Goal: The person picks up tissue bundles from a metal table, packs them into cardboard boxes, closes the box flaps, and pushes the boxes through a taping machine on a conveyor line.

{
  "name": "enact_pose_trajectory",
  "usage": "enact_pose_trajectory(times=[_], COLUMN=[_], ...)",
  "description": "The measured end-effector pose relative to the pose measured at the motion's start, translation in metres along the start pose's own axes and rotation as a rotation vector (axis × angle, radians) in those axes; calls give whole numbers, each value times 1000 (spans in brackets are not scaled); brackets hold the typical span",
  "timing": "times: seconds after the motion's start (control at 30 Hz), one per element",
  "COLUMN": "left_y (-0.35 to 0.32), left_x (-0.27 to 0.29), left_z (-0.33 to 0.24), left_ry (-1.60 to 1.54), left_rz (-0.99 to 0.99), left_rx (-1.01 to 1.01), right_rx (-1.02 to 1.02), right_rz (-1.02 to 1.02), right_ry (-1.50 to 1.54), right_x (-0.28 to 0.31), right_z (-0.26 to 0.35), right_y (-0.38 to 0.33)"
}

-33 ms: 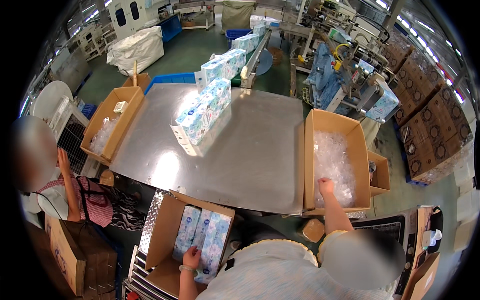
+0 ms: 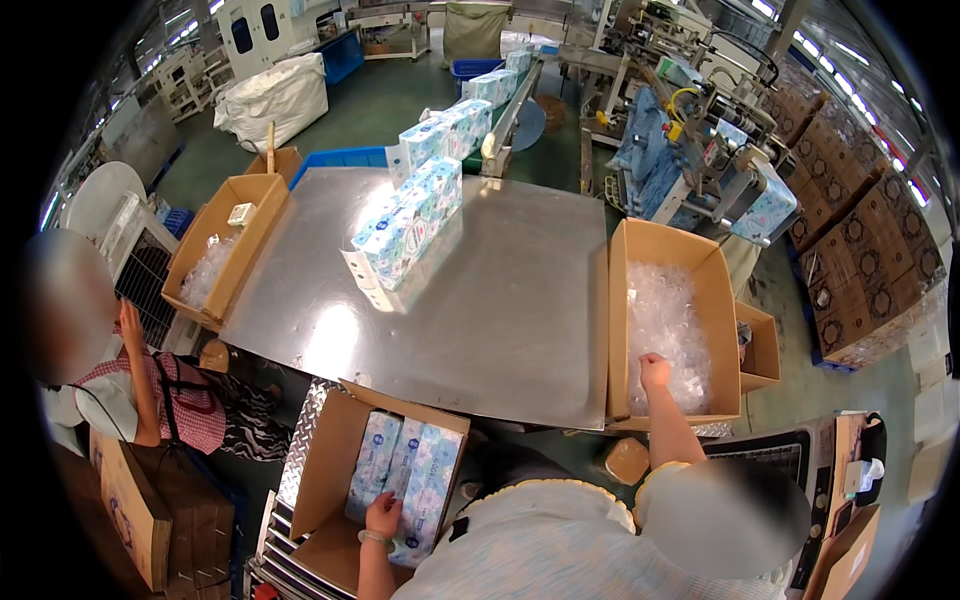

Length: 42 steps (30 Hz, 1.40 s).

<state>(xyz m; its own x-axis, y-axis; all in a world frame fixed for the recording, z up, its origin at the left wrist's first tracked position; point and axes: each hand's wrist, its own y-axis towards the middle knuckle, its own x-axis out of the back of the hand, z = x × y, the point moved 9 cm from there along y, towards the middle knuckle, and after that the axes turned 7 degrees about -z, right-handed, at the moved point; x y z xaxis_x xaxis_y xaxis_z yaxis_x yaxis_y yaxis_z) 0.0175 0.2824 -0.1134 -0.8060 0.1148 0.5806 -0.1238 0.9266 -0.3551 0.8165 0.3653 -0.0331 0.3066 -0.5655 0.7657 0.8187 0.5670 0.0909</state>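
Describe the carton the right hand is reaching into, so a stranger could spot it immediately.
Start at the big steel table. Against its right edge stands an open cardboard carton, where the right hand reaches. Unlike the smaller box beside it, it holds crumpled clear plastic bags.

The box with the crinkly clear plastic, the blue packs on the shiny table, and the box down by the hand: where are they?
Box of clear plastic [image 2: 720,290]: head view, on its right cardboard wall.
Blue packs [image 2: 410,218]: head view, mid-row pack.
Lower box [image 2: 322,462]: head view, on its left wall.
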Motion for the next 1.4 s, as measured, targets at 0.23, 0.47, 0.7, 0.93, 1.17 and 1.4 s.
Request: enact_pose_trajectory(times=[0.23, 0.47, 0.7, 0.93, 1.17, 1.4], left_y=[-17, -25, -34, -68, -101, -65], left_x=[5, 10, 25, 63, 65, 90], left_z=[-4, -18, -43, -299, -410, -293], left_ry=[-6, 86, 63, 154, 410, 433], left_rz=[-18, -6, -90, -390, -590, -581], left_rx=[-9, -27, -88, -747, -1243, -909], right_rx=[-511, -109, -155, -237, -347, -77], right_rz=[241, 46, -181, 861, 1438, 1519], right_ry=[553, 271, 604, 1118, 800, 469], right_x=[7, -16, 43, 15, -51, -88], right_z=[-14, 3, 24, 284, 372, 385], right_y=[-4, 19, 43, -117, -353, -398])
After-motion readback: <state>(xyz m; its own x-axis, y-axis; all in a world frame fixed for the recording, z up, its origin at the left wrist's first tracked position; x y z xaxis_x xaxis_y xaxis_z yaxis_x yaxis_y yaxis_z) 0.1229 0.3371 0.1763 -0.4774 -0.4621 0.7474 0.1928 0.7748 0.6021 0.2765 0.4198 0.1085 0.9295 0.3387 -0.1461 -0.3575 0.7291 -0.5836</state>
